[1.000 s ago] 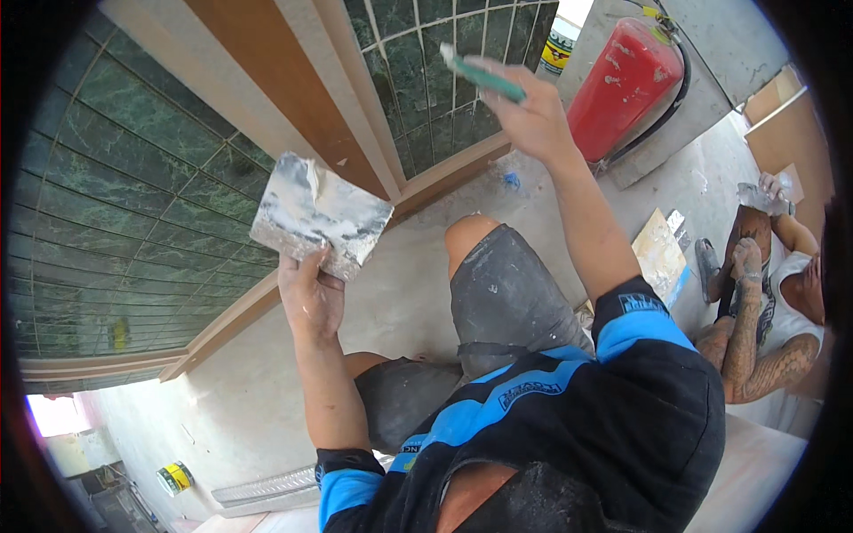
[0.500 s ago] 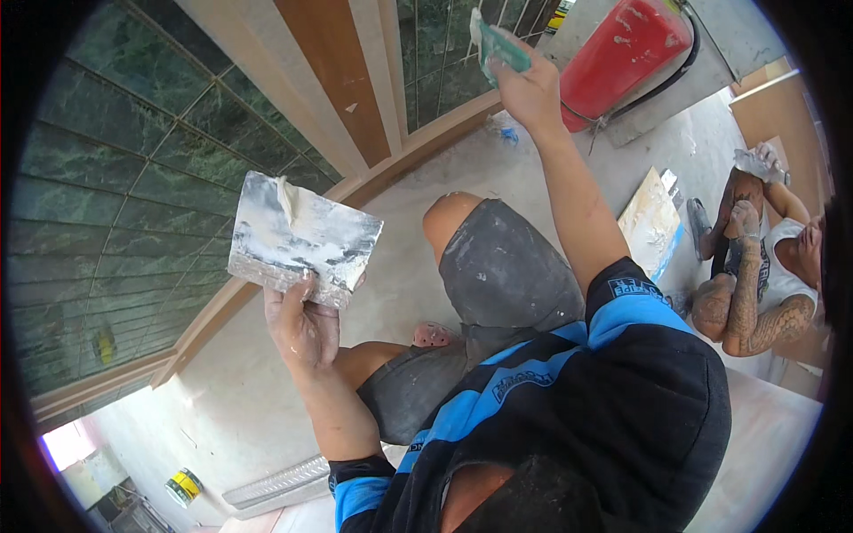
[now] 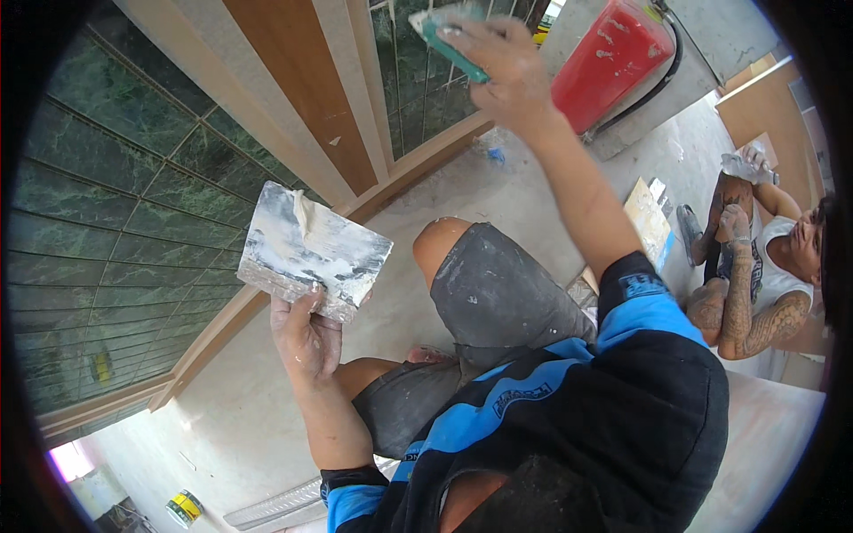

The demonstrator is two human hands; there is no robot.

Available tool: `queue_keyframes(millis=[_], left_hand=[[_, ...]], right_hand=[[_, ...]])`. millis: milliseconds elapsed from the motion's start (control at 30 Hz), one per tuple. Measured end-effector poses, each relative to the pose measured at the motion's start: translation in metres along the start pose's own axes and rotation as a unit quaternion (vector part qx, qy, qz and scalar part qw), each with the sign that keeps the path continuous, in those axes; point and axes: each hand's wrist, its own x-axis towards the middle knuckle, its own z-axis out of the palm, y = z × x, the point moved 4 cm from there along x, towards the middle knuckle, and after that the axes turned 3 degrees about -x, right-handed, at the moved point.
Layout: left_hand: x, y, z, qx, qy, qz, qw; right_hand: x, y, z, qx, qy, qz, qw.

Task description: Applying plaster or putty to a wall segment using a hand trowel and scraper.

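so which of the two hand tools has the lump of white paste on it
The flat square board in the left hand carries the white paste; the teal-handled tool in the right hand is raised at the green tiled wall.

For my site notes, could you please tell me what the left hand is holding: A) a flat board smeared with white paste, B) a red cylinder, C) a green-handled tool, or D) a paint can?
A: the left hand grips the lower edge of a flat board smeared with white paste, while the right hand holds the green tool up at the tiled wall.

A small yellow-and-green tin (image 3: 183,508) stands on the floor at the lower left.
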Motion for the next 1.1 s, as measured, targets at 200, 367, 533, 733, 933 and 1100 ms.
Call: queue_keyframes(millis=[200, 367, 533, 733, 933, 1100], left_hand=[[-0.001, 0.0, 0.015, 0.009, -0.008, -0.01, 1.0], [0.0, -0.014, 0.019, 0.019, 0.004, 0.014, 1.0], [-0.002, -0.012, 0.037, 0.018, -0.067, -0.017, 0.997], [0.01, -0.021, 0.04, 0.024, -0.085, -0.003, 0.996], [0.009, -0.011, 0.048, 0.031, -0.101, 0.07, 0.992], [-0.007, -0.002, 0.063, 0.006, -0.11, 0.105, 0.988]], right_hand=[[-0.018, 0.021, 0.016, -0.177, -0.1, -0.169, 0.964], [-0.075, 0.064, 0.011, -0.031, -0.161, 0.107, 0.981], [-0.059, 0.068, -0.032, 0.199, -0.075, 0.358, 0.909], [-0.133, 0.035, 0.01, 0.649, 0.123, 0.593, 0.461], [-0.167, -0.012, 0.039, 0.714, 0.139, 0.604, 0.325], [-0.167, -0.009, 0.023, 0.717, 0.122, 0.559, 0.397]])
